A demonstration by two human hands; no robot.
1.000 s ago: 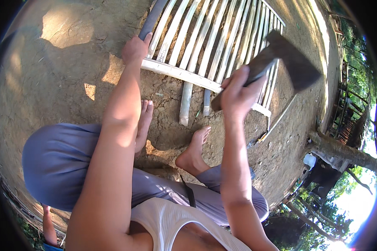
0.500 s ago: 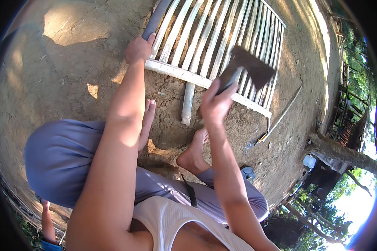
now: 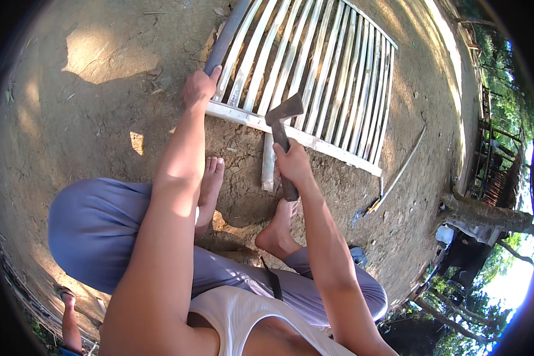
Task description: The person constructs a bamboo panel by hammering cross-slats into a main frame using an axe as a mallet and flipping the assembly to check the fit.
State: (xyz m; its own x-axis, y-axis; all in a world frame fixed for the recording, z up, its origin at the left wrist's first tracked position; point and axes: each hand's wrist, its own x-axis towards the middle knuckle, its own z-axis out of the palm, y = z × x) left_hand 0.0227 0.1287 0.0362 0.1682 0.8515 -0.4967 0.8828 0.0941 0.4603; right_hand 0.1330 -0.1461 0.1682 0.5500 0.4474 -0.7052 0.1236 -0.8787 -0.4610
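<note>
My right hand (image 3: 292, 164) grips the dark handle of a hatchet (image 3: 282, 123). Its blade rests down against the pale cross rail (image 3: 291, 133) of a bamboo slat panel (image 3: 314, 65) lying flat on the dirt. My left hand (image 3: 199, 86) presses on the panel's near left corner, fingers on a slat beside the grey pole at its edge. A short bamboo piece (image 3: 268, 163) lies on the ground under the rail, just left of my right hand. My bare feet are planted on the dirt below the panel.
Packed earth surrounds the panel. A thin long stick (image 3: 400, 172) lies on the ground to the right. A tree trunk (image 3: 486, 216) and a wooden structure stand at the far right. Another person's foot (image 3: 68, 296) shows at the lower left.
My right hand has swung the hatchet down from a raised position at the right onto the cross rail. My left hand has stayed on the panel's corner.
</note>
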